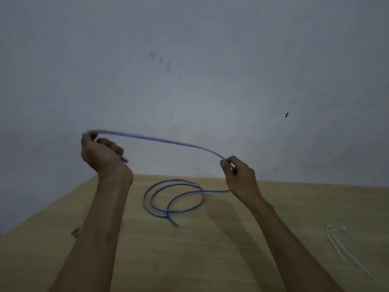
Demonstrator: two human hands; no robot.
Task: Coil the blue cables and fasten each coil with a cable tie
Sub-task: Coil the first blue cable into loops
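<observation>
Blue cable is up in the air, arching between both hands, so a fresh loop can be measured out! Left hand is fisted round one end, right hand pinches the run. The slack lies in loose rings on the wooden table, far centre. Cable ties wait near right, within reach for fastening, I'd judge.

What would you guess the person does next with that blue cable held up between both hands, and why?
Probably bring the right hand over to the left hand, folding the raised span of blue cable into a loop. Both hands grip it stretched in the air, more lies loose on the table, and the cable ties lie untouched.
</observation>
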